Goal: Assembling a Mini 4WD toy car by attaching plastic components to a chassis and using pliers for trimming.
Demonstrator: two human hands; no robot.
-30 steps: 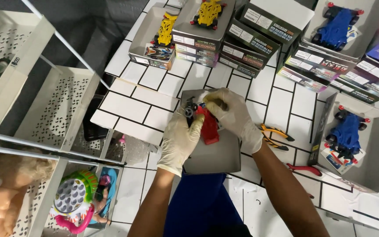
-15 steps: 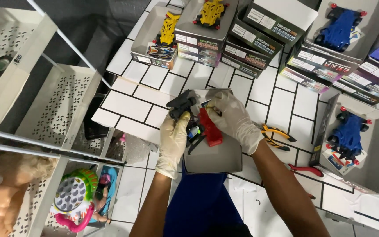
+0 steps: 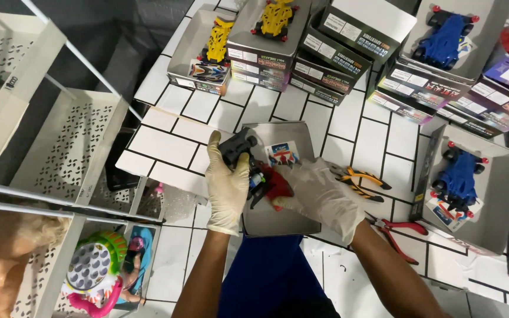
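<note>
Open grey box tray [image 3: 290, 221] lies flat on the white tiled table [image 3: 166, 144], a small colourful sticker sheet [image 3: 282, 154] inside near its far end. Over the tray, both gloved hands work a toy car. The left hand [image 3: 228, 188] grips the dark chassis [image 3: 237, 150], fingers curled around it, holding it tilted up. The right hand [image 3: 325, 197] pinches the red body shell [image 3: 277, 179], which touches the chassis low down. Small green and blue bits show between them, too small to identify.

Along the far edge, stacked printed cardboard boxes carry finished cars on open trays: two yellow cars [image 3: 219, 38], then a blue car [image 3: 443, 32] to the right. Another blue car [image 3: 458, 176] sits in a grey tray at the right.

Just right of the hands, orange-handled pliers [image 3: 360, 176] and red-handled cutters [image 3: 399, 229] lie on the tiles. On the left, white perforated plastic shelves [image 3: 72, 141] hold a round green toy [image 3: 92, 268] down low.
</note>
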